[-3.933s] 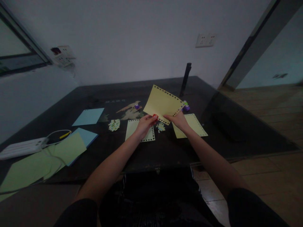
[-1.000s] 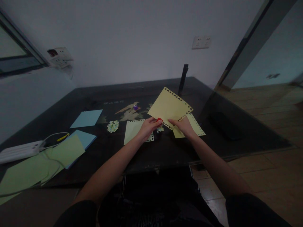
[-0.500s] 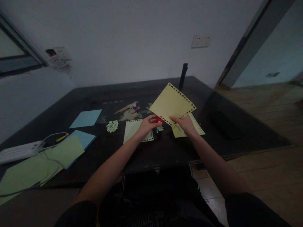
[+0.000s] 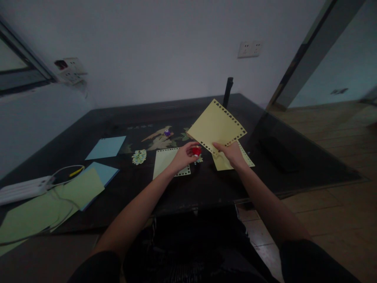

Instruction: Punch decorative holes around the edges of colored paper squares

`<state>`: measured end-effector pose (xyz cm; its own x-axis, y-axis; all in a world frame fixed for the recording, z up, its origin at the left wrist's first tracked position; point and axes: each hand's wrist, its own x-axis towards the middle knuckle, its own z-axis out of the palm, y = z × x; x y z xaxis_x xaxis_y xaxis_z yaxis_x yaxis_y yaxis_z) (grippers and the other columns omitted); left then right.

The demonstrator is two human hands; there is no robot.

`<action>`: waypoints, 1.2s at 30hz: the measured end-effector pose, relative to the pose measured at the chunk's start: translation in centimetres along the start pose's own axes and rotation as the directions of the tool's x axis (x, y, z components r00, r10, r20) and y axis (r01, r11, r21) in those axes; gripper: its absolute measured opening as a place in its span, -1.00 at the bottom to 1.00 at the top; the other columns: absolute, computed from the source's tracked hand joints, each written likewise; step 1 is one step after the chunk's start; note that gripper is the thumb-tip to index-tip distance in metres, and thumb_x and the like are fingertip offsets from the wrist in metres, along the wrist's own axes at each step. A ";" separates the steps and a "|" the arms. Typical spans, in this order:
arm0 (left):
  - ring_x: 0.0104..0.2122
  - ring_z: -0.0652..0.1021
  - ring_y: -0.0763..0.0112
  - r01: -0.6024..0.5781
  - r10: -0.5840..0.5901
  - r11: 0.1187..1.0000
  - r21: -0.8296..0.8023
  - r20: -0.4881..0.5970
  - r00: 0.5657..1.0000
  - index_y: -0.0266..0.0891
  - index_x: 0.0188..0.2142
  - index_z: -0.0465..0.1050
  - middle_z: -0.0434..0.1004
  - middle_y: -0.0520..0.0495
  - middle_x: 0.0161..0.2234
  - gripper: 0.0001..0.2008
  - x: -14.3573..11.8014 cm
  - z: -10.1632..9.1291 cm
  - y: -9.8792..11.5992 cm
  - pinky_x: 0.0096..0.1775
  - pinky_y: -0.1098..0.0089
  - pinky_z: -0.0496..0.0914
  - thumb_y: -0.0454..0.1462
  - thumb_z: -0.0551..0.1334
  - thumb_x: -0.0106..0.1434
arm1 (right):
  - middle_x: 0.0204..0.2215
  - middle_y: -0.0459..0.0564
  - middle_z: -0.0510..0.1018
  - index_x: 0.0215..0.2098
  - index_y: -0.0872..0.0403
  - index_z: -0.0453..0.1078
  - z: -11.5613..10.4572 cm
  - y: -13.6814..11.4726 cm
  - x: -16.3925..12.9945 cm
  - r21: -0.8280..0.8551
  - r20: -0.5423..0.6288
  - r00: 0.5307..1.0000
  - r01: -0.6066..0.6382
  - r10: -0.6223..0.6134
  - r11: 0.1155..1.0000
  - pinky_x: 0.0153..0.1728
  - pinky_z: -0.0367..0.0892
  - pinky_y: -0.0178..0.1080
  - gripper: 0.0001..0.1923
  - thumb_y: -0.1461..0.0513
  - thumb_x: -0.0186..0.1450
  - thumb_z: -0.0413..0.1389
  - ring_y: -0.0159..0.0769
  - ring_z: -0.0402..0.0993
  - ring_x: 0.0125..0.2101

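Note:
In my left hand (image 4: 183, 156) is a small red-and-white paper punch (image 4: 196, 151), held between thumb and fingers. My right hand (image 4: 231, 153) pinches a yellow sheet (image 4: 216, 125) by its lower corner, thumb on top. Small dark punched shapes run along two edges of this raised sheet, which is tilted up above the table. Under my right hand lies another yellow sheet (image 4: 221, 163) with holes along its edge. A pale sheet (image 4: 165, 159) with punched edges lies partly beneath my left hand. Paper cut-outs (image 4: 199, 159) sit just below the punch, partly hidden.
A pile of pale cut-outs (image 4: 139, 157) and a purple punch (image 4: 167, 133) lie on the dark table (image 4: 132, 196). Blue sheets (image 4: 106, 147), green sheets (image 4: 32, 210) and a white power strip (image 4: 26, 189) with a cable are at left. A black phone-like object (image 4: 278, 154) lies right.
The red punch has come away from the yellow sheet's edge and shows more fully in my left hand. My right hand has shifted the sheet slightly up and right.

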<state>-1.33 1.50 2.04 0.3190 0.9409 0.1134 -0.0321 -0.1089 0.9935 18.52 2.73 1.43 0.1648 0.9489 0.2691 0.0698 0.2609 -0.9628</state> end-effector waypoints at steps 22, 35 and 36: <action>-0.17 0.50 0.27 -0.071 0.066 0.951 0.300 0.026 0.997 -0.22 -0.17 0.50 0.51 -0.15 -0.15 -0.52 0.3 -1.3 -0.6 -0.01 0.17 0.31 -0.50 0.22 -0.15 | -0.18 0.10 0.57 -0.03 0.09 0.37 0.0 -0.5 -0.1 0.012 -0.030 1.000 0.008 -0.008 1.000 0.00 0.31 0.01 -0.41 0.19 -0.05 0.27 -0.06 0.47 -0.11; -0.26 0.52 0.33 -0.021 0.037 0.951 0.309 -0.047 0.998 -0.29 -0.13 0.44 0.51 -0.16 -0.19 -0.65 0.3 -1.0 0.0 -0.12 0.22 0.37 -0.32 0.25 0.03 | -0.20 0.10 0.58 -0.17 0.14 0.42 -1.5 -0.3 1.0 0.085 -0.176 0.984 0.024 -0.009 0.996 -0.13 0.40 -0.06 -0.54 0.17 -0.04 0.25 -0.10 0.50 -0.16; -0.27 0.52 0.32 -0.016 0.033 0.950 0.312 -0.050 0.998 -0.29 -0.12 0.43 0.50 -0.16 -0.18 -0.65 0.3 -1.0 0.1 -0.13 0.22 0.38 -0.30 0.25 0.05 | -0.21 0.11 0.58 -0.20 0.14 0.42 -1.7 -0.3 1.1 0.095 -0.195 0.981 0.009 0.010 0.995 -0.19 0.42 -0.06 -0.56 0.15 -0.05 0.25 -0.09 0.51 -0.20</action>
<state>-2.20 2.06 2.21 0.2701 0.9516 0.1467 0.2602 -0.2188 0.9404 20.36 3.44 2.05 0.3541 0.8986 0.2590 -0.0222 0.2850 -0.9583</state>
